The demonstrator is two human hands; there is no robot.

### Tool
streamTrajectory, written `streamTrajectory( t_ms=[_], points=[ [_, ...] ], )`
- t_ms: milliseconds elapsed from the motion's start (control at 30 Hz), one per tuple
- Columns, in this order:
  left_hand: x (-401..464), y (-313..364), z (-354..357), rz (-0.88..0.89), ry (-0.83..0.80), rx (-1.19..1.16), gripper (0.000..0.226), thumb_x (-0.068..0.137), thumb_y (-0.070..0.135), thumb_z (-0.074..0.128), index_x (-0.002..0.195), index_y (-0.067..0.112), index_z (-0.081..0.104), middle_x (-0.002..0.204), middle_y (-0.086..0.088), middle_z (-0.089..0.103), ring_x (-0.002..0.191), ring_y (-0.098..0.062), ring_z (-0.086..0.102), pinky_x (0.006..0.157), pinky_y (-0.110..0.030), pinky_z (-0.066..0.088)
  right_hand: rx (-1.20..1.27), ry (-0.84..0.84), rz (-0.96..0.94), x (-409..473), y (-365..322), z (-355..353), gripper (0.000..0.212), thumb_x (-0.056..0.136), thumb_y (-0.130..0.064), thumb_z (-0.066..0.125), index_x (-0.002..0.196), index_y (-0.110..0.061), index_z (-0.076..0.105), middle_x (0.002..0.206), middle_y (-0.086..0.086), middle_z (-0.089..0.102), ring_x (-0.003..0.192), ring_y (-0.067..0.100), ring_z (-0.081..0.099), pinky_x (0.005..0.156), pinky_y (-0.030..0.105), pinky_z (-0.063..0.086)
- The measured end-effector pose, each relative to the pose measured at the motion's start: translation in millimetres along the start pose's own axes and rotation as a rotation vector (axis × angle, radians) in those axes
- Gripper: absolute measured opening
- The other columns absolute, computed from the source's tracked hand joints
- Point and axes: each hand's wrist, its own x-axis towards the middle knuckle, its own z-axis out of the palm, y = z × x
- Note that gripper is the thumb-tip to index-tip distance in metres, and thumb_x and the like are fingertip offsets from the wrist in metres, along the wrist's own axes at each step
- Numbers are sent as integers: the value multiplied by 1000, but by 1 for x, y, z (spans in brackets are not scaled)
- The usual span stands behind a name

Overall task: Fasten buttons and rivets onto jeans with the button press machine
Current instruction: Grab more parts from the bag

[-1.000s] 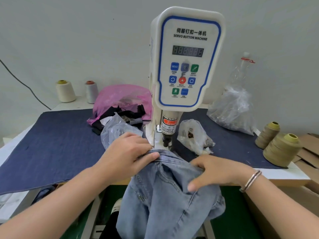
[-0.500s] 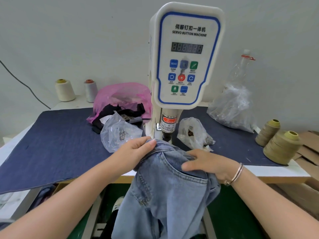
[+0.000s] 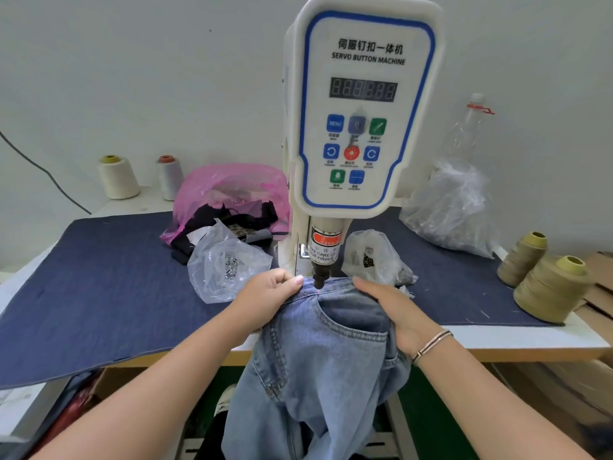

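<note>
A pair of light blue denim jeans [image 3: 318,360] hangs over the front edge of the table [image 3: 530,336], with the top band pulled up under the tall white button press machine [image 3: 361,104]. The machine's dark metal punch tip [image 3: 319,280] sits right over the band, and a tiny red light dot shows on the cloth just below it. The left hand [image 3: 268,293] grips the band on the left side of the punch, with its fingers curled and its thumb on top of the cloth. The right hand [image 3: 391,307] holds the jeans on the right side, beside the front pocket opening, with its fingers bent down over the cloth; a thin bracelet [image 3: 431,343] is on that wrist. A dark blue cloth mat [image 3: 99,277] covers most of the table. On it, left of the machine, lies a clear plastic bag with small shiny metal bits [image 3: 225,263], and behind that a pink plastic bag with black scraps [image 3: 229,190]. Right of the machine are a small clear bag with dark bits [image 3: 374,257] and a big crinkly clear bag [image 3: 454,210]. Two tan thread cones [image 3: 544,283] stand at the right edge, and a cream thread cone [image 3: 117,177] and a silvery thread cone [image 3: 170,177] stand far back on the left.
</note>
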Motion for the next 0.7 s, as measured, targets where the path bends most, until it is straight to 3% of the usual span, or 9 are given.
streamTrajectory(
  t_ms=[67, 133, 200, 267, 400, 700],
  points=[
    [3, -4, 3, -23, -8, -52, 26, 91, 43, 60, 74, 23, 65, 67, 13, 63, 64, -5, 56, 57, -15, 39, 39, 47, -7, 6, 5, 0, 27, 86, -29, 68, 97, -5, 73, 99, 18, 72, 90, 30, 70, 81, 37, 57],
    [3, -11, 2, -52, -123, -204, 22, 85, 43, 64, 90, 23, 71, 88, 7, 73, 82, -10, 67, 68, -18, 46, 46, 86, -43, 10, 9, -1, 26, 86, -28, 68, 98, -5, 72, 97, 17, 73, 91, 30, 70, 88, 41, 54],
    [1, -21, -3, -52, -238, -333, 32, 81, 36, 66, 108, 19, 69, 109, -2, 72, 101, -16, 68, 82, -23, 50, 53, 107, -67, 11, 12, -1, 26, 86, -28, 68, 99, -6, 72, 96, 16, 73, 91, 30, 70, 90, 42, 54],
    [1, -28, -4, -43, -244, -417, 38, 82, 27, 70, 118, 16, 64, 115, -4, 70, 107, -17, 66, 87, -24, 50, 55, 130, -84, 13, 12, -1, 26, 86, -28, 68, 99, -6, 72, 95, 15, 74, 90, 29, 71, 90, 42, 54],
    [4, -31, 3, -63, -152, -617, 36, 79, 18, 68, 114, 13, 60, 106, -8, 72, 93, -17, 69, 75, -27, 54, 52, 136, -97, 16, 12, 1, 26, 87, -28, 67, 101, -7, 71, 94, 13, 74, 90, 27, 71, 87, 39, 55],
    [0, -32, 6, -52, -137, -726, 30, 78, 18, 64, 103, 10, 51, 90, -5, 71, 74, -13, 68, 61, -24, 54, 21, 154, -83, 16, 11, 3, 28, 86, -29, 68, 103, -7, 70, 94, 12, 74, 91, 27, 70, 89, 40, 55]
  ],
)
